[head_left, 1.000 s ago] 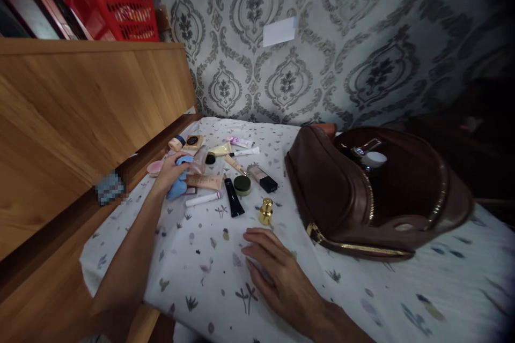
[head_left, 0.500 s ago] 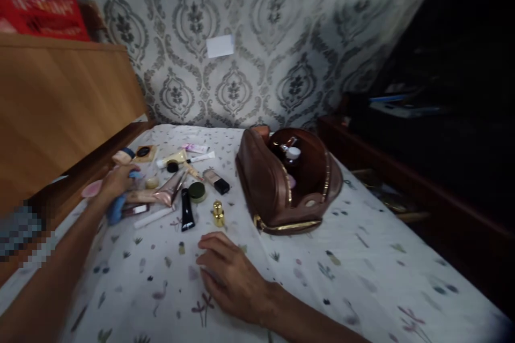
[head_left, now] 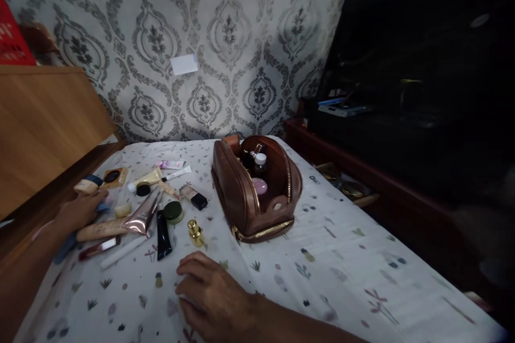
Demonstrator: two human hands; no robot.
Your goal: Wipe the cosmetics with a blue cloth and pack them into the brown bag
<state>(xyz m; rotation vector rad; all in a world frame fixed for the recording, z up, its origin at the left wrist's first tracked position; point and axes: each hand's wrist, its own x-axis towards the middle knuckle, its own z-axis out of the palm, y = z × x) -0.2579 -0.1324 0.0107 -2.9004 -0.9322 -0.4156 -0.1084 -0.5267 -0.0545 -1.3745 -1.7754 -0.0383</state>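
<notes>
My left hand (head_left: 78, 210) reaches into a scatter of cosmetics on the left of the printed sheet (head_left: 346, 257). Its fingers curl over a blue item (head_left: 64, 246) that pokes out below the wrist. Beside it lie a rose-gold tube (head_left: 141, 216), a black tube (head_left: 163, 229), a green-lidded jar (head_left: 174, 211) and a small gold-capped bottle (head_left: 195, 231). My right hand (head_left: 213, 295) rests palm down on the sheet, fingers loosely bent, nothing under it that I can see. An open brown leather pouch (head_left: 237, 201) stands in the middle with small bottles inside.
A wooden headboard (head_left: 44, 128) runs along the left. Patterned wallpaper with a white card (head_left: 184, 64) is behind. A dark wooden unit (head_left: 362, 166) with dark clutter stands to the right of the bed.
The view has swung right and pulled back, so the pouch now sits mid-frame and the red basket has left the top left. Both hands stay where they were.
</notes>
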